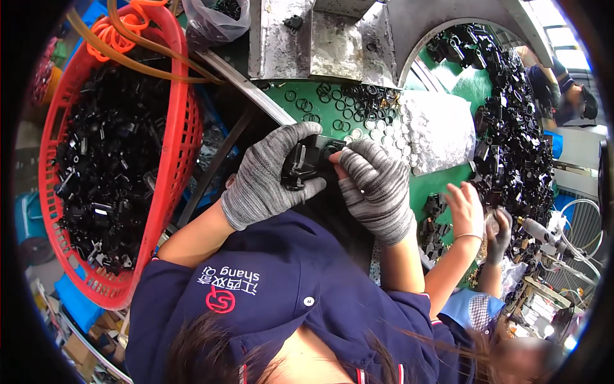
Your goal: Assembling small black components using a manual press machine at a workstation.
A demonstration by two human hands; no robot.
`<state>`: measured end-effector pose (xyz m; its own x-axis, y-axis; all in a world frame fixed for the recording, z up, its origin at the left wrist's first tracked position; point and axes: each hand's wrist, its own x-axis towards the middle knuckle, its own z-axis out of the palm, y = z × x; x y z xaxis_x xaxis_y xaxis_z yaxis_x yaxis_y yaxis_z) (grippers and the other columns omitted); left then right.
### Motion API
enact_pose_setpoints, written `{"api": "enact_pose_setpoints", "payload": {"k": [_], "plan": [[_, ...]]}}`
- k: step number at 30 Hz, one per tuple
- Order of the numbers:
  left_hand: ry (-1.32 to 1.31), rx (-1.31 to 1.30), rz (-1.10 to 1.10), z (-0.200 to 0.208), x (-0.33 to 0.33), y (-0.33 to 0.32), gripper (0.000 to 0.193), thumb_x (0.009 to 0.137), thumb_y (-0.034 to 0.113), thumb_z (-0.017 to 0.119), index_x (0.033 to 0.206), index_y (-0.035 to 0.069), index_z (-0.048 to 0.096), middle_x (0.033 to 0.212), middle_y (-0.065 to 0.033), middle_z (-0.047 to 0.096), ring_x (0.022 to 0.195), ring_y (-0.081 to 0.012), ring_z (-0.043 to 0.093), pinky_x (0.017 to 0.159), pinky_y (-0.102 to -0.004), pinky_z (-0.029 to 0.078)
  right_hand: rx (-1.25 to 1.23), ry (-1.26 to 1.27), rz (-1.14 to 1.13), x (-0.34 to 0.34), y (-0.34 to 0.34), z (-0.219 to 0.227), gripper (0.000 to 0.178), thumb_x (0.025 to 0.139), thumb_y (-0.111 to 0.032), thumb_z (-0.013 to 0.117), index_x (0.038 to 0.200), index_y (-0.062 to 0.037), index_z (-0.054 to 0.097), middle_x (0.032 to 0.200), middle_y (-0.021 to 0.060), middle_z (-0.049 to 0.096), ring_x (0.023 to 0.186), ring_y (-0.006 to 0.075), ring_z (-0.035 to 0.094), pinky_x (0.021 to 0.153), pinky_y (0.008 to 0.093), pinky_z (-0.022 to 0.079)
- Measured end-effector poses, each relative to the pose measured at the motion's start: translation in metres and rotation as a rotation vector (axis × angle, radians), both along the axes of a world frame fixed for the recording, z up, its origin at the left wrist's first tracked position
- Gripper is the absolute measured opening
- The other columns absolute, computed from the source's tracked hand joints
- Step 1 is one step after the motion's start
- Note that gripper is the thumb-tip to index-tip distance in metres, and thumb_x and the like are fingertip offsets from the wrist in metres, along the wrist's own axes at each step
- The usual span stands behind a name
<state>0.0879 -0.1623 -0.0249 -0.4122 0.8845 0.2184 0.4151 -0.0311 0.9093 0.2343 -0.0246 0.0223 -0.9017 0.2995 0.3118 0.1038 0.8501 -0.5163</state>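
Observation:
My left hand (268, 176), in a grey knitted glove, is wrapped round a black plastic part (309, 155) and keeps it up in front of my chest. The gloved right hand (377, 185) is closed at the part's right side, its bare fingertips pinching against it. Whatever small piece lies between those fingertips is hidden. Just beyond my hands, black rings (345, 105) and small pale round pieces (388, 134) are scattered on the green table (281, 96).
A red basket (173, 121) full of black parts stands at the left. A clear bag (441, 131) of pale pieces lies beyond my right hand. Black parts (511, 121) are heaped at the right, where a co-worker's hands (467, 211) reach in. A metal fixture (348, 48) stands at the back.

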Motion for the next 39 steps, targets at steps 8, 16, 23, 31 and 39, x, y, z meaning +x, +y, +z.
{"api": "enact_pose_setpoints", "payload": {"k": [8, 16, 23, 31, 39], "plan": [[0.074, -0.064, -0.053, -0.008, 0.007, -0.005, 0.069, 0.065, 0.020, 0.086, 0.125, 0.006, 0.055, 0.112, -0.0161, 0.063, 0.100, -0.0327, 0.064, 0.088, -0.0383, 0.052, -0.080, -0.381, 0.158, -0.003, 0.012, 0.014, 0.018, 0.077, -0.014, 0.065, 0.093, -0.0054, 0.063, 0.085, 0.0138, 0.059, 0.073, 0.0331, 0.061, 0.062, 0.0433, 0.047], [-0.252, -0.078, -0.035, -0.013, 0.004, -0.009, 0.070, 0.064, 0.017, 0.086, 0.126, 0.005, 0.055, 0.113, -0.0146, 0.064, 0.101, -0.0276, 0.065, 0.090, -0.0356, 0.052, -0.407, 0.000, -0.066, 0.007, 0.006, -0.001, 0.018, 0.070, 0.002, 0.068, 0.086, -0.0054, 0.065, 0.079, 0.0093, 0.060, 0.067, 0.0251, 0.062, 0.061, 0.0329, 0.050], [-0.212, -0.112, -0.023, -0.008, 0.004, -0.006, 0.072, 0.064, 0.016, 0.087, 0.128, 0.006, 0.054, 0.112, -0.0142, 0.064, 0.102, -0.0262, 0.065, 0.090, -0.0346, 0.052, -0.166, -0.006, -0.020, -0.003, 0.002, -0.002, 0.014, 0.072, 0.000, 0.072, 0.084, -0.0053, 0.066, 0.077, 0.0086, 0.060, 0.066, 0.0229, 0.062, 0.060, 0.0292, 0.048], [-0.164, -0.015, -0.071, -0.016, 0.004, -0.009, 0.073, 0.065, 0.014, 0.085, 0.129, 0.007, 0.052, 0.117, -0.0140, 0.062, 0.106, -0.0297, 0.064, 0.091, -0.0361, 0.051, -0.478, 0.012, -0.134, 0.008, -0.002, -0.015, 0.020, 0.075, -0.010, 0.077, 0.091, -0.0054, 0.066, 0.078, 0.0027, 0.060, 0.070, 0.0150, 0.059, 0.063, 0.0282, 0.046], [0.128, 0.063, -0.111, -0.002, 0.001, -0.006, 0.073, 0.065, 0.008, 0.082, 0.131, 0.008, 0.050, 0.120, -0.0129, 0.061, 0.110, -0.0277, 0.061, 0.094, -0.0366, 0.049, -1.011, 0.012, -0.211, 0.002, 0.003, -0.026, 0.031, 0.079, -0.013, 0.077, 0.105, -0.0006, 0.065, 0.087, 0.0051, 0.065, 0.081, 0.0108, 0.060, 0.074, 0.0267, 0.049]]}}
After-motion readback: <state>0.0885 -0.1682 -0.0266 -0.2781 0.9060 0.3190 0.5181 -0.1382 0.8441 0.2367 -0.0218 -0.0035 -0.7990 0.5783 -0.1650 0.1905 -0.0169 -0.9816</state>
